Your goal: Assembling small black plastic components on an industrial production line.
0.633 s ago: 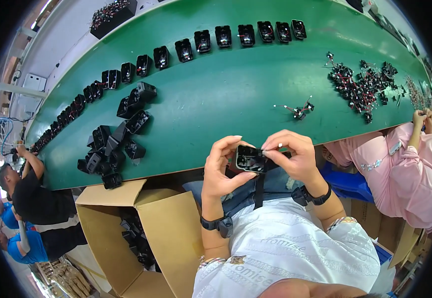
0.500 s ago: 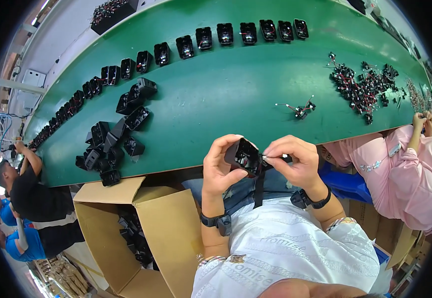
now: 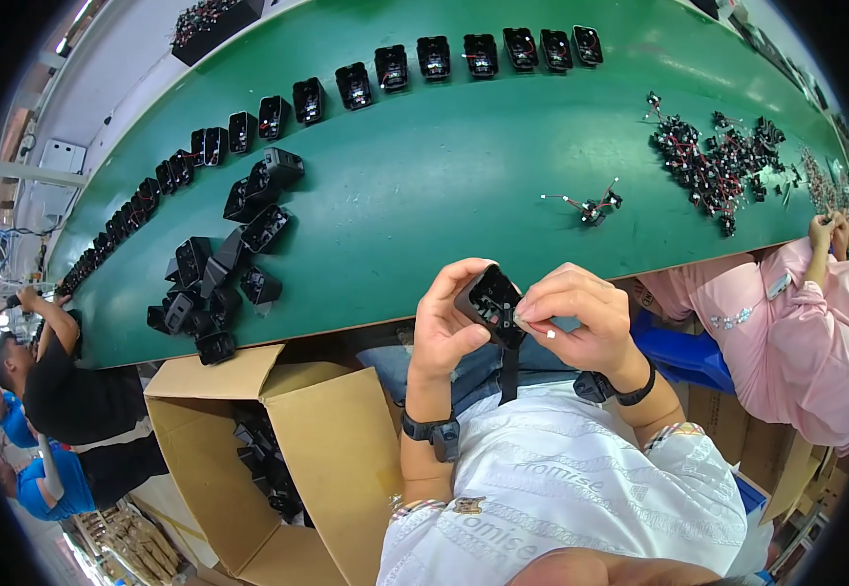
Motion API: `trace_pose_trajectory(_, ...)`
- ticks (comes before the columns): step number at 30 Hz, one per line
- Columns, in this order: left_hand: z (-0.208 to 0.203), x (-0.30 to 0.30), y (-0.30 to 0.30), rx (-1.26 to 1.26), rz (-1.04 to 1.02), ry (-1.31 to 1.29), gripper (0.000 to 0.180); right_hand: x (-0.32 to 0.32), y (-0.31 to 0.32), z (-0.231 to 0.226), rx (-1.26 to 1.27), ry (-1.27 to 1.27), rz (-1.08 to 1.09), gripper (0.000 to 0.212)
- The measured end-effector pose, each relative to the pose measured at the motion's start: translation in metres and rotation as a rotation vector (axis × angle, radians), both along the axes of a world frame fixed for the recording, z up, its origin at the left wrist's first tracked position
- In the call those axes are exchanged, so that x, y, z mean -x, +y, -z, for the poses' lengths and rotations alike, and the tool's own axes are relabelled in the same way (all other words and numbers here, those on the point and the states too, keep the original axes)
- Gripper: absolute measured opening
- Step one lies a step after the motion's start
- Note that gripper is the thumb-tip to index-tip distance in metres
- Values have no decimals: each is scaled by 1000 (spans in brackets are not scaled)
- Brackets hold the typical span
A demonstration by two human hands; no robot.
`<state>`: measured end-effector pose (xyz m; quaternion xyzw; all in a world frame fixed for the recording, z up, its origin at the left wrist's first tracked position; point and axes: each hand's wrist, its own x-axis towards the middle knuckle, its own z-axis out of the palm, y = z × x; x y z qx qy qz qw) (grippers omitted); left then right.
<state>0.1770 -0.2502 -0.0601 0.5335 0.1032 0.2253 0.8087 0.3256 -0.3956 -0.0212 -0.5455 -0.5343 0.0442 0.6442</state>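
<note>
My left hand (image 3: 436, 330) grips a black open-fronted plastic housing (image 3: 489, 293) just off the table's near edge. Its opening faces up and toward my right hand (image 3: 581, 314), whose thumb and fingers are pinched together at the rim. A small white connector (image 3: 551, 334) shows just below those fingers; the rest of the wired part they pinch is mostly hidden. On the table beyond, a small bundle of wired parts (image 3: 594, 210) lies by itself. A pile of black housings (image 3: 219, 283) sits to the left.
Housings with wires inside (image 3: 433, 59) stand in a long curved row along the green table (image 3: 395, 195). At right lies a heap of wired parts (image 3: 713, 166). An open cardboard box (image 3: 337, 459) holds black pieces. A person in pink (image 3: 786, 342) sits at right; others stand left.
The housing has turned in my left hand, so its opening tilts more upward. My right fingers have come over its rim, and a white connector now shows beneath them.
</note>
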Motion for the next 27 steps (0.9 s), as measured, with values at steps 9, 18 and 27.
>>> trace_pose_trajectory(9,-3,-3,1,207,153,15,83,-20,-1,-11,30,-46,-194,28)
trace_pose_trajectory(18,-2,-4,-2,357,221,5,78,-26,-4,-7,40,-164,-222,26)
trace_pose_trajectory(27,-9,-9,1,296,226,48,74,-42,-5,-13,55,-255,-277,20)
